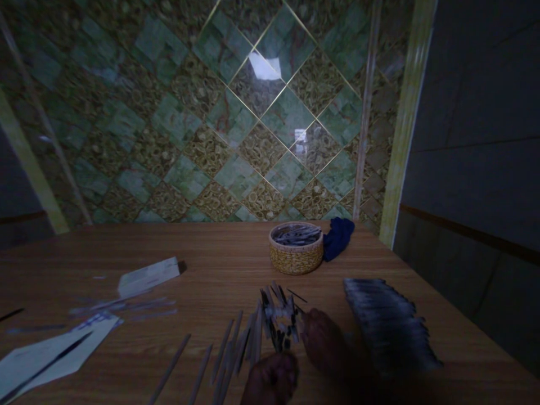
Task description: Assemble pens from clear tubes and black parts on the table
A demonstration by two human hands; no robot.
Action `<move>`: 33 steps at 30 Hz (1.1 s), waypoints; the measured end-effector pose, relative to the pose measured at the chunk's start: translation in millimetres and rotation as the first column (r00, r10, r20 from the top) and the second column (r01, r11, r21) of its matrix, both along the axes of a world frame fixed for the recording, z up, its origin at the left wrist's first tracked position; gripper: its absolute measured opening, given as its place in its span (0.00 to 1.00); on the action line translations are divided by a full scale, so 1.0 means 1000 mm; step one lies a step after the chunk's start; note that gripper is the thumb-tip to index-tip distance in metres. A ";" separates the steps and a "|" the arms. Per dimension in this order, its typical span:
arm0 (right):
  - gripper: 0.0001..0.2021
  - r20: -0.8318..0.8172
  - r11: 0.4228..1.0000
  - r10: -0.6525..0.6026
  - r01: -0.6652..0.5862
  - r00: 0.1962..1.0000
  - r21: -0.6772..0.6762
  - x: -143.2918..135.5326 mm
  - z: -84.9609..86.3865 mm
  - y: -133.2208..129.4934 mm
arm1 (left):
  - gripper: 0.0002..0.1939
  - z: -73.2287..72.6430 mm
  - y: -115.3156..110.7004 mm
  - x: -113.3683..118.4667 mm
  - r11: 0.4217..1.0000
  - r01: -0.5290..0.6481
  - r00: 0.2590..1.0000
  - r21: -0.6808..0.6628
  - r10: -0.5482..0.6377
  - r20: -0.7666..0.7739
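My left hand (273,378) is closed low in the middle of the view, fingers curled in; whatever it grips is hidden in the dimness. To its upper right, my right hand (321,340) is also closed, its fingertips beside a small heap of short grey and dark sticks (278,312) on the table. What the right fingers hold, if anything, is too dark to name. Left of the hands lie several longer thin sticks (228,354), roughly side by side. A dark row of closely laid sticks (386,320), blurred, lies to the right of my right hand.
On the wooden table (202,247), a woven basket (296,259) holds many thin sticks, with a dark blue cloth (338,239) beside it. A pale box (148,277), scattered strips and a white sheet (63,351) with a dark rod lie left. A tiled wall stands behind.
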State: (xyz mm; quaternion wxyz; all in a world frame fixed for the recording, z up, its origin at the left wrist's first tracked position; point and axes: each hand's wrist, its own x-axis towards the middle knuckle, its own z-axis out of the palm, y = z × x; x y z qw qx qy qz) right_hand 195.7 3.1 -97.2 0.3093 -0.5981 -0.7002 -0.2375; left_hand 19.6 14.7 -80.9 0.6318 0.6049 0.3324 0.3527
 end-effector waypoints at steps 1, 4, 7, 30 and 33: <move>0.13 0.001 0.997 -0.056 0.056 0.998 -0.047 0.004 0.005 -0.005 | 0.28 0.002 -0.001 0.000 1.000 0.004 1.000 -0.007 -0.004 -0.010; 0.08 0.028 0.957 -0.238 0.240 0.971 -0.162 0.017 0.011 -0.021 | 0.28 0.007 -0.004 0.000 1.000 0.003 0.999 -0.022 -0.003 -0.040; 0.10 0.036 0.940 -0.299 0.301 0.953 -0.162 0.020 0.004 -0.034 | 0.29 0.006 -0.004 0.000 1.000 0.015 1.000 -0.016 -0.015 -0.023; 0.12 0.011 0.984 -0.177 0.177 0.984 -0.025 0.016 -0.013 -0.062 | 0.09 0.042 -0.053 0.017 0.625 0.202 0.876 0.754 0.228 -0.424; 0.12 0.010 0.989 -0.138 0.138 0.990 -0.049 0.013 -0.004 -0.065 | 0.11 0.048 -0.053 0.014 0.558 0.279 0.834 0.781 0.263 -0.486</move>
